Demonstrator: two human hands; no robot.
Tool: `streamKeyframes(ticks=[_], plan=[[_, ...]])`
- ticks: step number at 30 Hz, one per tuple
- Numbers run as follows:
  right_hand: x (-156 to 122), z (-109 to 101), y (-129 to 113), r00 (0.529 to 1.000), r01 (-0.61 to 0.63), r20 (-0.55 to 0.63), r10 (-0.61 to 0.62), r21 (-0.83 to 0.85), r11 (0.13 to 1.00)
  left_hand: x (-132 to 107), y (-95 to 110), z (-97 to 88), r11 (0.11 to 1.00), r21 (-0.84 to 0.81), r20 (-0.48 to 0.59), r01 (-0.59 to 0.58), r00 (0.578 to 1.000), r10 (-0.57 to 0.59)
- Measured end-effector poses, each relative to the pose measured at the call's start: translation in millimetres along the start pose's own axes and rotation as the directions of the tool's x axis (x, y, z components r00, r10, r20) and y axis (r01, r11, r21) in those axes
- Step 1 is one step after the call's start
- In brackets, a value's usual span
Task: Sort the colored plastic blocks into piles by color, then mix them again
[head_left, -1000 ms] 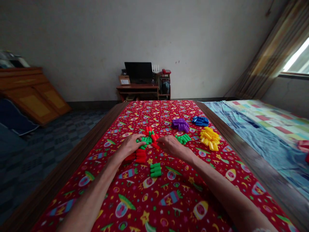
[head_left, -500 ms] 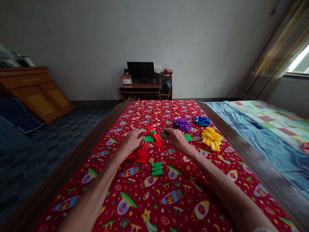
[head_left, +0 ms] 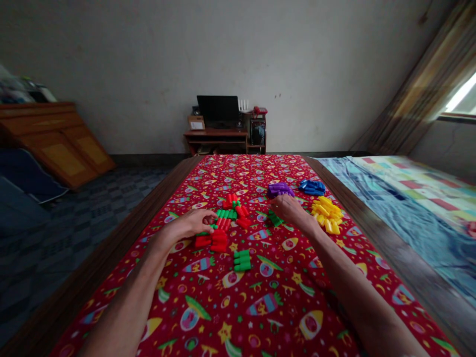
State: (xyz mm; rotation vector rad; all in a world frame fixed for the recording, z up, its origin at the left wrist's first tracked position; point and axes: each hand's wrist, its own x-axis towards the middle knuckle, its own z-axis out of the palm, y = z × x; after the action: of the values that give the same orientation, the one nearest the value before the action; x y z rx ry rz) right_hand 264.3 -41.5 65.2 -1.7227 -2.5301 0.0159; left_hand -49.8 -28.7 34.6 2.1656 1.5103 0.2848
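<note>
My left hand [head_left: 197,221] is curled at the left of the mixed pile, with a green toy block [head_left: 213,226] at its thumb and fingertips. Below it lie red blocks [head_left: 218,241], made of joined rounded tubes. Just right of its fingers are more green blocks [head_left: 227,214] and red blocks [head_left: 243,216]. My right hand [head_left: 290,209] is bent down with its fingers closed at a green block [head_left: 275,218], partly covering it. Right in front of that hand is a purple heap [head_left: 279,189]. Nearer me, a single green block [head_left: 242,260] lies on the cloth.
Yellow blocks [head_left: 327,214] and blue blocks [head_left: 311,187] are heaped along the right side. A red patterned cloth [head_left: 260,307] covers the table, with its dark wooden edge [head_left: 375,233] showing. Beyond stand a desk [head_left: 215,133] and monitor [head_left: 217,110]; a bed [head_left: 401,198] is on the right.
My right hand has moved right, from beside the mixed pile to near the purple heap, with the green block. My left hand has drawn back left and nearer me, and a green block shows by its thumb.
</note>
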Motion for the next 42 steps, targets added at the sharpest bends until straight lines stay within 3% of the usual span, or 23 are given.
streamKeyframes(ticks=[3, 7, 10, 12, 15, 19, 22, 26, 34, 39, 42], plan=[[-3.2, -3.8, 1.4, 0.987, 0.042, -0.16, -0.03, 0.071, 0.997, 1.3, 0.3, -1.7, 0.998, -0.065, -0.111, -0.013, 0.994, 0.006], [-4.0, 7.3, -18.7, 0.933, 0.233, -0.332, -0.136, 0.273, 0.933, 2.5, 22.2, 1.9, 0.969, -0.226, -0.364, -0.099, 0.931, 0.01], [-2.5, 21.9, -44.3, 0.892, 0.407, -0.376, -0.251, 0.426, 0.808, 3.9, 46.3, 13.0, 0.877, -0.402, -0.41, -0.264, 0.908, 0.085], [-0.3, 28.4, -54.0, 0.886, 0.434, -0.368, -0.282, 0.445, 0.783, 5.4, 57.4, 22.4, 0.815, -0.474, -0.418, -0.334, 0.9, 0.125], [2.7, 26.3, -44.5, 0.921, 0.346, -0.306, -0.24, 0.366, 0.864, 9.2, 57.6, 33.8, 0.829, -0.424, -0.446, -0.364, 0.881, 0.159], [-0.1, 4.0, 0.0, 0.982, 0.158, -0.135, -0.134, 0.184, 0.97, 17.4, 30.6, 43.2, 0.952, -0.066, -0.531, -0.3, 0.818, 0.221], [-5.2, -12.1, 27.3, 0.999, -0.013, -0.048, 0.016, 0.059, 0.998, 24.0, 8.2, 50.8, 0.972, 0.067, -0.452, -0.224, 0.862, 0.23], [-5.5, -12.4, 36.7, 0.977, -0.211, -0.037, 0.209, -0.059, 0.976, 28.0, -3.1, 57.7, 0.977, 0.101, -0.354, -0.185, 0.911, 0.209], [2.6, 10.5, 35.3, 0.99, -0.119, 0.065, 0.122, -0.058, 0.991, 25.2, 0.9, 48.9, 0.996, 0.072, -0.379, -0.06, 0.922, 0.083], [0.8, 0.3, 27.8, 0.985, -0.159, -0.079, 0.153, -0.076, 0.984, 24.5, -0.8, 41.9, 0.999, -0.037, -0.399, -0.01, 0.917, -0.005], [-0.2, -7.2, 19.0, 0.989, -0.115, -0.101, 0.108, -0.066, 0.991, 22.6, -4.9, 38.6, 0.996, -0.088, -0.35, -0.035, 0.937, 0.003]])
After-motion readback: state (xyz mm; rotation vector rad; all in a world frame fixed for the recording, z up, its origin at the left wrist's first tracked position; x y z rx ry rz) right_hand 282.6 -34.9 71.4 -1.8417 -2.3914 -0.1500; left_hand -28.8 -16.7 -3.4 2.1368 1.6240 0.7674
